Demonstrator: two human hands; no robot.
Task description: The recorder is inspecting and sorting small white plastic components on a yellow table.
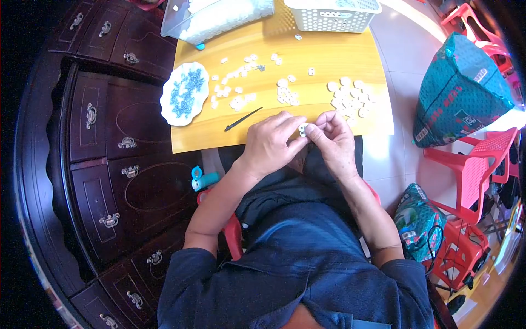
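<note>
One small white piece point(302, 130) is pinched between the fingers of the left hand point(273, 140) and right hand point(334, 143) at the tabletop's point(323, 52) near edge, seemingly mid-work, with many loose white pieces point(332, 86) left beyond. Blue-grey bits point(187, 90) cover a scalloped plate point(166, 104); white contents fill a clear bin point(181, 24); the perforated basket's point(331, 23) are indistinct.

I see the camera sits on the head, facing down past the dark blue shirt point(307, 247) to the left hand point(273, 138) and right hand point(335, 143), quite near, with the wooden surface point(201, 137) beyond.
</note>
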